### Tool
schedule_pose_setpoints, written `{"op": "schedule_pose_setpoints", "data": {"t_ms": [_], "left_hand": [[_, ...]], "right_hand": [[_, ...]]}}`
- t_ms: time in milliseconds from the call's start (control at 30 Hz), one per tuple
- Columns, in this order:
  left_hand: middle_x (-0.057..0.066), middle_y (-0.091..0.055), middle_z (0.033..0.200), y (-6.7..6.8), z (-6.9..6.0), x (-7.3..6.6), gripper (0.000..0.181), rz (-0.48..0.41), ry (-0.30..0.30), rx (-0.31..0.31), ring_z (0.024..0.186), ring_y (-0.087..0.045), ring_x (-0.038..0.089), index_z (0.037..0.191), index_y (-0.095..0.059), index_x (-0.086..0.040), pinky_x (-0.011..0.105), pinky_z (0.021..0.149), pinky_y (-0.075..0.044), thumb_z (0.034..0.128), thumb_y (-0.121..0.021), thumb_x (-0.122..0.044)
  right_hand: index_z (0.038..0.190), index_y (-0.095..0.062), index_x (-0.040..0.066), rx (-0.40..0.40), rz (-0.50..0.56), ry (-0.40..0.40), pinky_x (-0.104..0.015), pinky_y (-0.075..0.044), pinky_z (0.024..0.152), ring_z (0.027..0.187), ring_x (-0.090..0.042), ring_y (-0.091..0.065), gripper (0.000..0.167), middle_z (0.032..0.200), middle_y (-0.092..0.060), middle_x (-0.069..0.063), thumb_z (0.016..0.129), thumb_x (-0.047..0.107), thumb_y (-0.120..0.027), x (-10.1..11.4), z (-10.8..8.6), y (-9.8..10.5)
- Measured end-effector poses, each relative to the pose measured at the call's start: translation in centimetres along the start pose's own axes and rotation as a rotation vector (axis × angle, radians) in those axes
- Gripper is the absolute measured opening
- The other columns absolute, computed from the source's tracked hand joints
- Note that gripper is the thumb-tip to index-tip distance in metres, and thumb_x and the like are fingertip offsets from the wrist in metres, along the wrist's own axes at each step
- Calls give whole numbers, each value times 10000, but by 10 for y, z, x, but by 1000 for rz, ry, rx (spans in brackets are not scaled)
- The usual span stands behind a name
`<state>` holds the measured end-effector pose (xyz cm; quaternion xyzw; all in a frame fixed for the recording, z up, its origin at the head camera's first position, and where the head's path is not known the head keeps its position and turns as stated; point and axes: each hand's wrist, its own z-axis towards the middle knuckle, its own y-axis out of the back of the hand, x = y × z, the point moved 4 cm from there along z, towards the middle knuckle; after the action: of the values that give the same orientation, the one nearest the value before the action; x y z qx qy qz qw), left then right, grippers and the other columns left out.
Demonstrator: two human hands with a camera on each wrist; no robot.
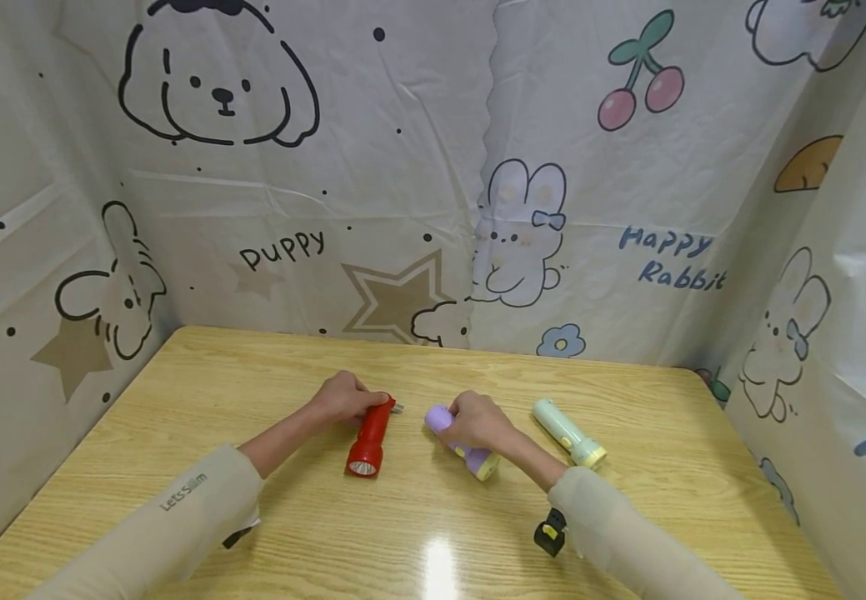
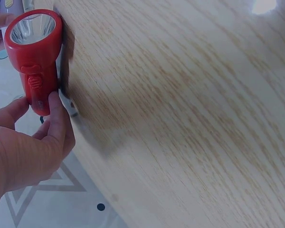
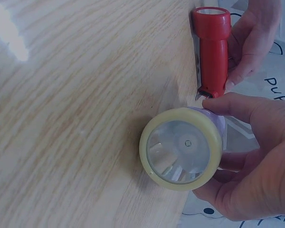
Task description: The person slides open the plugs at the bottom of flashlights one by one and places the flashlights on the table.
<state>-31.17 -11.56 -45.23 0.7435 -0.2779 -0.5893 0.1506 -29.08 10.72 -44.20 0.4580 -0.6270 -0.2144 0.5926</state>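
Near the middle of the table, my left hand (image 1: 342,396) pinches the tail end of a red flashlight (image 1: 371,437) between thumb and fingers. Its clear lens (image 2: 34,29) faces toward me, and a small metal piece (image 1: 397,408) juts from the tail. To its right, my right hand (image 1: 478,421) grips the body of a purple flashlight (image 3: 213,116), which lies slanted with its pale yellow rim (image 3: 147,164) toward the near right. Part of the purple body is hidden under the fingers. Both flashlights are at table level.
A mint green flashlight (image 1: 556,427) with a yellow head lies right of my right hand. The wooden table (image 1: 290,533) meets a printed cloth (image 1: 417,167) at the back and sides. A black strap piece (image 1: 550,533) shows below my right sleeve.
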Motion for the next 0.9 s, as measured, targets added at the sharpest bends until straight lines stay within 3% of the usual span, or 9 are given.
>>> {"op": "schedule_pose_setpoints", "data": {"t_ms": [133,400,667,900], "left_hand": [[105,-683,824,0,0,0,295,-9,0,1,663,-659,162,957,-721,102,319,677,-590,942,-711,-193],[112,-687,825,0,-1,-1,284,-26,-10,2,663,-665,167,961,-717,111,334,684,-593,940,-708,-172],[107,-684,811,0,-1,-2,281,-20,-19,2,645,-659,162,948,-721,104,333,673,-590,941,-707,-177],[106,-683,818,0,-1,-1,287,-4,-18,-5,650,-653,162,953,-726,98,318,656,-585,939,-709,-188]], "right_hand": [[1015,-712,1,-7,1,-1,-265,-510,474,566,-155,-604,301,788,-644,-57,798,177,-824,0,0,1],[962,-724,22,-48,16,31,-257,-498,439,524,-150,-590,246,727,-631,-44,783,163,-816,2,0,2],[1130,-685,-51,-101,57,16,-273,-513,454,560,-172,-612,437,856,-664,-114,780,171,-823,1,-1,5],[1107,-678,-49,-117,91,21,-281,-523,475,587,-183,-619,392,869,-660,-129,808,166,-813,-1,-1,6]]}}
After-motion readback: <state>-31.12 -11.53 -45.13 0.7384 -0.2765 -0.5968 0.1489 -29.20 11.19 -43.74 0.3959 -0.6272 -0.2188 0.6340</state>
